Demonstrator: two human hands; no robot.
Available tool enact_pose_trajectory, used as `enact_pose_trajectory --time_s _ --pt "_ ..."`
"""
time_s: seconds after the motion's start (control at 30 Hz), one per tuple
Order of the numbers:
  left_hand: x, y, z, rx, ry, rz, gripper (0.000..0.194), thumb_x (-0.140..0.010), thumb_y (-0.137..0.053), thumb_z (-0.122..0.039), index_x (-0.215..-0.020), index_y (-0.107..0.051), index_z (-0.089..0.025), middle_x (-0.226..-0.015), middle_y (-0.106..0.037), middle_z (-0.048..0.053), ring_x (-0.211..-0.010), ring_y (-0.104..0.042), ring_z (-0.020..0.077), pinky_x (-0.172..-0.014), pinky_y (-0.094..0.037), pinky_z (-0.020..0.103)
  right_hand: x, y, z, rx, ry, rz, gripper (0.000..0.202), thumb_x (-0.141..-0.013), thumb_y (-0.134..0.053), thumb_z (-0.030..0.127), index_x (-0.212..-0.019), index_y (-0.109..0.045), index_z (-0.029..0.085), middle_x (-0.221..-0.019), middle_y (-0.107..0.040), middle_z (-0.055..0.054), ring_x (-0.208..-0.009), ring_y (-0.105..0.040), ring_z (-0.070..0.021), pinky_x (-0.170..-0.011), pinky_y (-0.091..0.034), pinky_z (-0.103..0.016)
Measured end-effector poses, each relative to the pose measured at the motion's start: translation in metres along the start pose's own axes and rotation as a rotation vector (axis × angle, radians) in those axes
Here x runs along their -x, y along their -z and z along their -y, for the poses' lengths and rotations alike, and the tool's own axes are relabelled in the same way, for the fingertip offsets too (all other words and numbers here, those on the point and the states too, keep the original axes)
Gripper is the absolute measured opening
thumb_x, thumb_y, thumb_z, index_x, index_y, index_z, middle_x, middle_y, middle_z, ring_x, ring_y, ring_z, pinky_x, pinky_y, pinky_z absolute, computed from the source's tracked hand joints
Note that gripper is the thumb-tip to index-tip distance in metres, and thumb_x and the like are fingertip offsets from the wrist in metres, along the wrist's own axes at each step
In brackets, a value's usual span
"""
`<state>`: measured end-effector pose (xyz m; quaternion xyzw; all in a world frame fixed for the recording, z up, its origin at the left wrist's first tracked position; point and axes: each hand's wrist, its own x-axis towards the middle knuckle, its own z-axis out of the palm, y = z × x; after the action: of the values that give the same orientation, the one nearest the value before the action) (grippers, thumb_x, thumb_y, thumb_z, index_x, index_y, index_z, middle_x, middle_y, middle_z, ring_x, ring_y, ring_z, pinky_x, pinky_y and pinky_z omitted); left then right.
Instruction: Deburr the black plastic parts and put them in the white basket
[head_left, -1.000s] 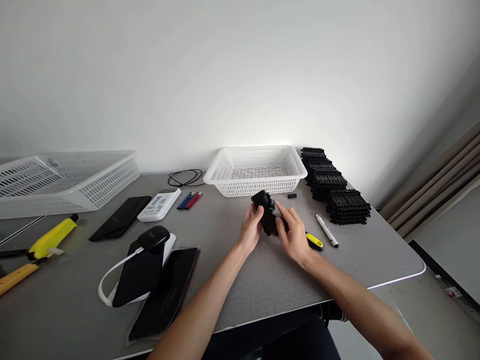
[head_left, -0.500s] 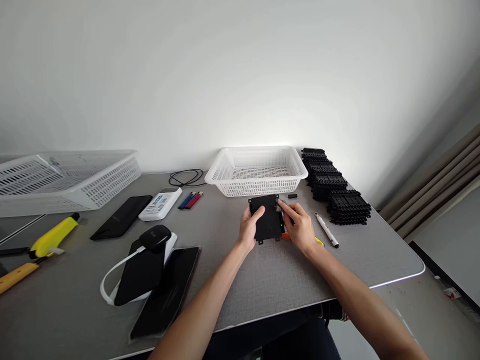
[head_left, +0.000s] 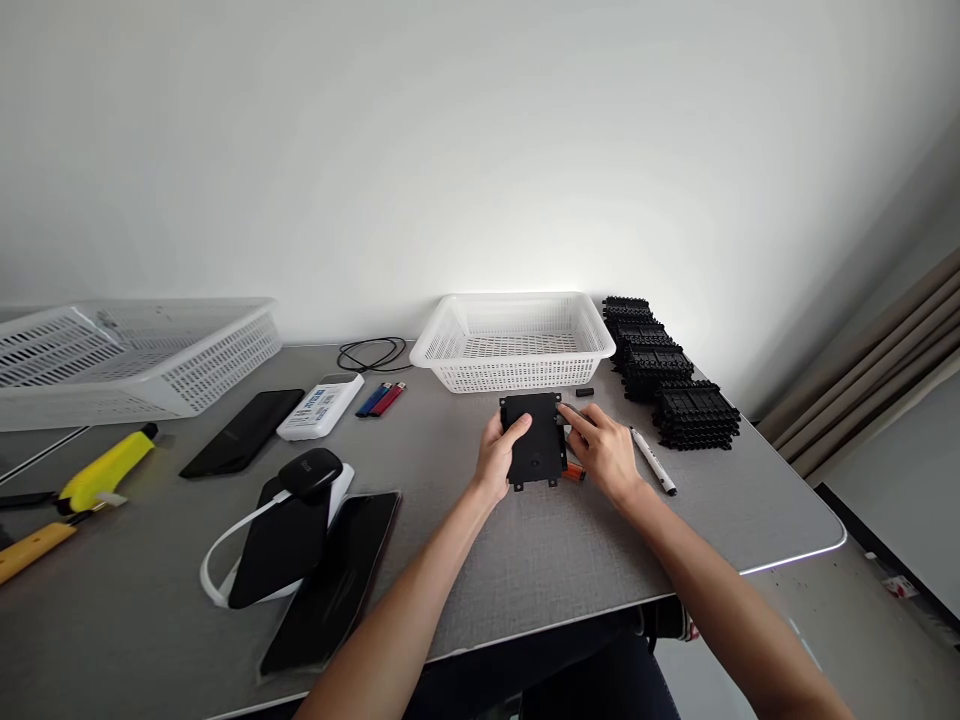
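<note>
My left hand [head_left: 496, 452] grips a flat black plastic plate [head_left: 534, 440] by its left side, thumb pressed on its face. Small tabs with holes stick out at the plate's corners and lower edge. My right hand [head_left: 604, 450] is at the plate's upper right corner, fingers pinched together around something thin and dark that I cannot make out. Partly hidden behind the plate and under my right hand is an orange object [head_left: 574, 471]. A white marker [head_left: 654, 461] lies just right of that hand, and a black cap [head_left: 584, 393] lies beyond it.
A white basket [head_left: 517, 374] stands behind my hands, another basket [head_left: 225, 360] at far left. Stacks of black plates [head_left: 696, 415] line the right. Leftward lie two lighters [head_left: 381, 399], a cable [head_left: 373, 354], a white box [head_left: 320, 407], phone-like slabs [head_left: 244, 432] and a yellow-handled tool [head_left: 109, 470].
My right hand has shifted slightly at the plate's upper right corner, its fingers changing angle. A yellow end that showed beneath this hand is now hidden. The plate stays almost in place.
</note>
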<state>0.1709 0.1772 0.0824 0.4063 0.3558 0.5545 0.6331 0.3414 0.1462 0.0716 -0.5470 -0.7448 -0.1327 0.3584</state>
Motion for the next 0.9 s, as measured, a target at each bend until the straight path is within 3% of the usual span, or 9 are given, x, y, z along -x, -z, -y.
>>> enact_pose_trajectory --time_s 0.1,0.2,0.33,0.43,0.53,0.6,0.7,0.9 --pt "-0.001 0.001 -0.001 0.014 0.041 -0.006 0.043 -0.065 -0.082 -0.041 -0.096 -0.066 -0.017 -0.082 -0.072 0.004 -0.073 -0.07 0.0238 -0.065 -0.057 0.035 0.001 0.001 0.001 -0.006 0.001 0.022 0.037 -0.094 -0.044 0.014 -0.122 -0.069 0.022 -0.088 -0.064 -0.004 -0.067 -0.058 -0.013 -0.055 -0.037 -0.024" --pt "-0.005 0.003 -0.002 0.063 0.035 -0.09 0.043 -0.061 -0.084 -0.039 -0.094 -0.067 -0.017 -0.081 -0.072 0.004 -0.068 -0.069 0.0215 -0.062 -0.057 0.032 0.002 0.0 0.004 -0.04 0.033 0.053 0.036 -0.093 -0.047 0.014 -0.119 -0.07 0.023 -0.087 -0.064 -0.003 -0.066 -0.058 -0.0125 -0.054 -0.036 -0.024" --pt "-0.015 0.01 -0.004 0.116 -0.018 -0.218 0.044 -0.059 -0.084 -0.037 -0.094 -0.069 -0.016 -0.087 -0.074 0.006 -0.075 -0.071 0.023 -0.067 -0.058 0.033 0.006 -0.002 0.009 -0.136 0.111 0.133 0.031 -0.091 -0.054 0.017 -0.118 -0.069 0.021 -0.088 -0.065 -0.004 -0.065 -0.059 -0.0126 -0.054 -0.037 -0.024" --pt "-0.021 0.017 -0.006 0.129 -0.025 -0.295 0.042 -0.06 -0.082 -0.037 -0.095 -0.069 -0.017 -0.09 -0.075 0.006 -0.08 -0.072 0.0239 -0.071 -0.059 0.035 0.009 -0.001 0.012 -0.215 0.18 0.202 0.024 -0.09 -0.053 0.017 -0.104 -0.072 0.02 -0.084 -0.064 -0.003 -0.064 -0.058 -0.0125 -0.056 -0.039 -0.023" --pt "-0.025 0.022 -0.005 0.108 -0.059 -0.338 0.043 -0.063 -0.081 -0.037 -0.099 -0.068 -0.018 -0.095 -0.075 0.007 -0.086 -0.072 0.0246 -0.075 -0.059 0.036 0.011 0.001 0.015 -0.327 0.137 0.137 0.025 -0.09 -0.049 0.016 -0.095 -0.073 0.02 -0.081 -0.063 -0.003 -0.063 -0.057 -0.0125 -0.058 -0.043 -0.024" --pt "-0.024 0.022 -0.001 0.066 -0.1 -0.319 0.045 -0.064 -0.08 -0.038 -0.102 -0.067 -0.018 -0.101 -0.074 0.008 -0.091 -0.071 0.0253 -0.078 -0.058 0.036 0.01 0.002 0.016 -0.415 0.028 0.008 0.03 -0.092 -0.046 0.017 -0.11 -0.07 0.02 -0.088 -0.063 -0.005 -0.07 -0.06 -0.0136 -0.065 -0.048 -0.025" --pt "-0.021 0.019 0.008 -0.033 -0.102 -0.188 0.047 -0.068 -0.078 -0.043 -0.107 -0.066 -0.018 -0.109 -0.073 0.009 -0.098 -0.069 0.027 -0.082 -0.056 0.037 0.006 0.0 0.014 -0.459 -0.109 -0.147 0.038 -0.097 -0.043 0.022 -0.131 -0.061 0.021 -0.099 -0.059 -0.008 -0.082 -0.061 -0.0161 -0.075 -0.052 -0.03" --pt "-0.013 0.015 0.017 -0.185 -0.072 0.048 0.045 -0.074 -0.075 -0.045 -0.109 -0.066 -0.019 -0.113 -0.072 0.009 -0.106 -0.066 0.0285 -0.09 -0.052 0.038 0.001 -0.008 0.003 -0.412 -0.117 -0.223 0.04 -0.1 -0.043 0.024 -0.138 -0.056 0.027 -0.104 -0.058 -0.009 -0.094 -0.061 -0.0191 -0.081 -0.054 -0.034"
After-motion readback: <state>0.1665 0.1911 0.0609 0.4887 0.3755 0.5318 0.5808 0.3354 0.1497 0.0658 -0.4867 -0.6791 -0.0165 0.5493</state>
